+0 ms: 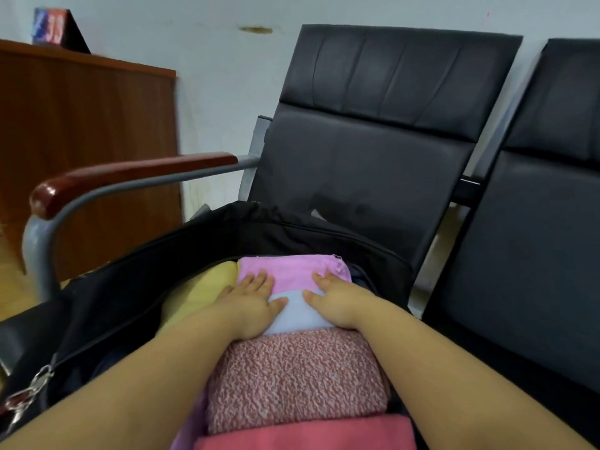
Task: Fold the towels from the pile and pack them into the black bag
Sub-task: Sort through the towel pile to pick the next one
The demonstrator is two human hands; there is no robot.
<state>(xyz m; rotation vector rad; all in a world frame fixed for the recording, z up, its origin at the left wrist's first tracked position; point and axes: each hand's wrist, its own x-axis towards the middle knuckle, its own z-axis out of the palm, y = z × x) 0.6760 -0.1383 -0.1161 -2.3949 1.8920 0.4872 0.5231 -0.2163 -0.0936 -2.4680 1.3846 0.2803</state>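
Observation:
An open black bag (pixel 194 241) lies on a chair seat and holds folded towels in a row. A lilac towel (pixel 292 269) sits at the far end, a pale blue towel (pixel 297 311) in front of it, then a speckled pink towel (pixel 298 381) and a coral towel (pixel 308 433) nearest me. A yellow towel (pixel 198 287) lies at the left side. My left hand (pixel 253 303) presses flat on the lilac and pale blue towels. My right hand (pixel 334 300) presses flat beside it, fingers straight.
The bag rests on a black chair (pixel 373 131) with a red-brown armrest (pixel 130 177) on a grey frame at the left. A second black chair (pixel 535 206) stands to the right. A wooden cabinet (pixel 81 125) stands behind, at the left. A metal clip (pixel 29 391) hangs from the bag's near left.

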